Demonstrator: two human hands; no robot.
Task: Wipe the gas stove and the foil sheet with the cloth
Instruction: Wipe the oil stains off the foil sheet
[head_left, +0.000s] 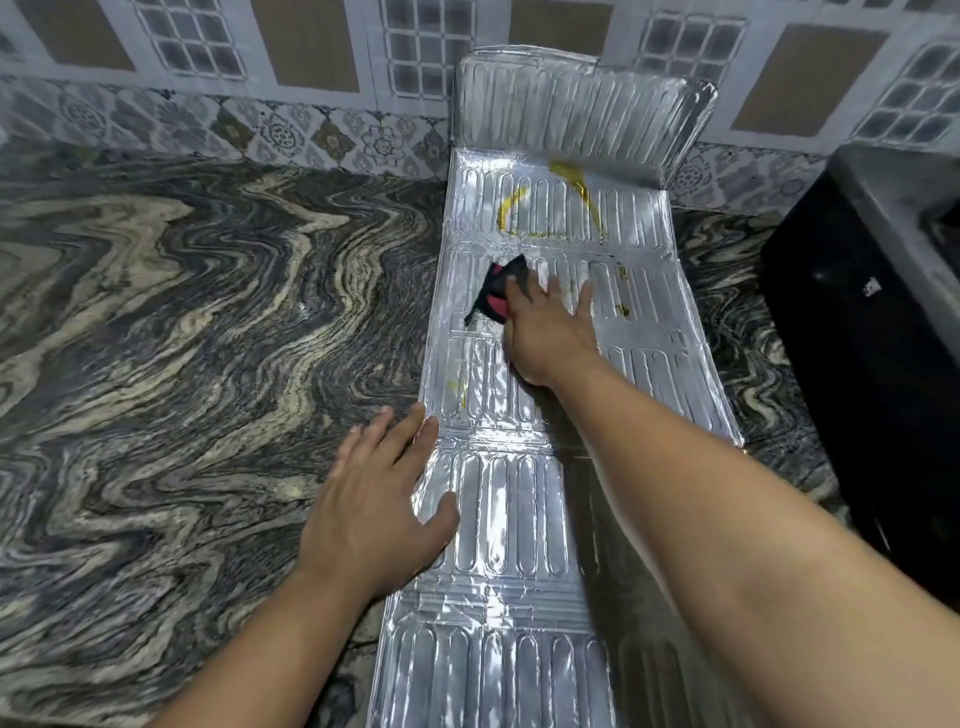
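A long ribbed foil sheet (524, 499) lies flat on the marble counter, its far end bent up against the tiled wall. Yellow smears (511, 208) mark its far part, with smaller spots to the right and near the left edge. My right hand (550, 332) presses a dark cloth with pink patches (496, 293) onto the middle of the foil. My left hand (379, 499) lies flat with fingers spread on the foil's left edge, thumb on the sheet. The black gas stove (857, 364) stands at the right, partly cut off.
The grey-and-beige swirled marble counter (182, 338) stretches wide to the left of the foil. A patterned tile wall (260, 78) closes the back. The stove's dark body sits close to the foil's right edge.
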